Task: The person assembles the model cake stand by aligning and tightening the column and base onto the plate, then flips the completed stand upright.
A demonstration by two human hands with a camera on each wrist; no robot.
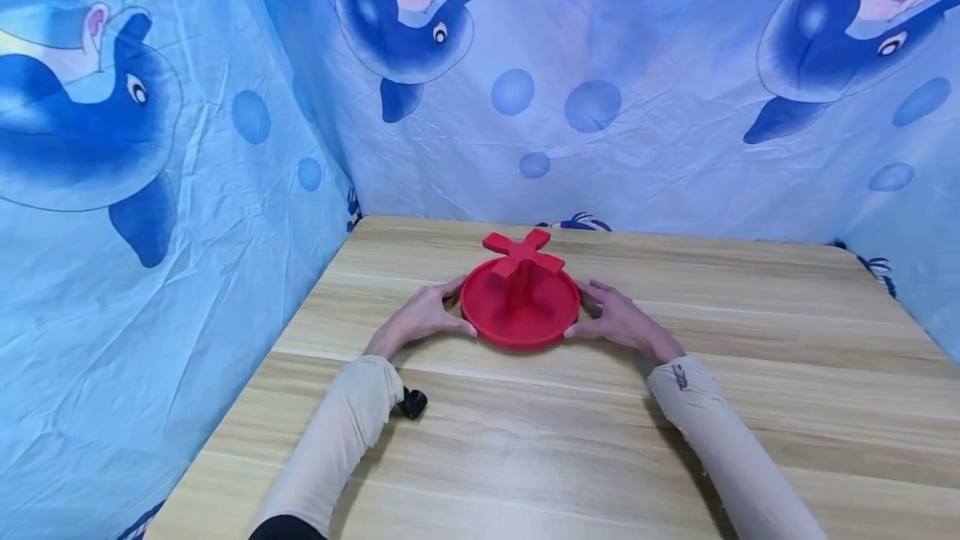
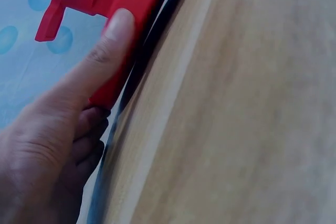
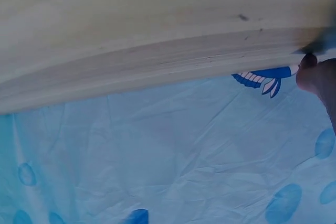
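Note:
A round red tray [image 1: 495, 319] with a raised rim is near the far side of the table. From its middle rises a red post [image 1: 525, 282], topped by a flat cross-shaped piece [image 1: 522, 250] with blunt arms. My left hand [image 1: 423, 315] holds the tray's left side, thumb at the near rim and fingers farther round. In the left wrist view the thumb [image 2: 119, 27] presses on the red side wall. Opposite, my right hand [image 1: 618, 319] grips the right side likewise; the right wrist view catches only a fingertip [image 3: 310, 72]. Whether the tray touches the table I cannot tell.
The wood-grain table [image 1: 525, 440] runs to a blue dolphin-print curtain [image 1: 637, 165] at the back and to another curtain [image 1: 225, 190] along the left. A small black device [image 1: 412, 403] sits at the left wrist.

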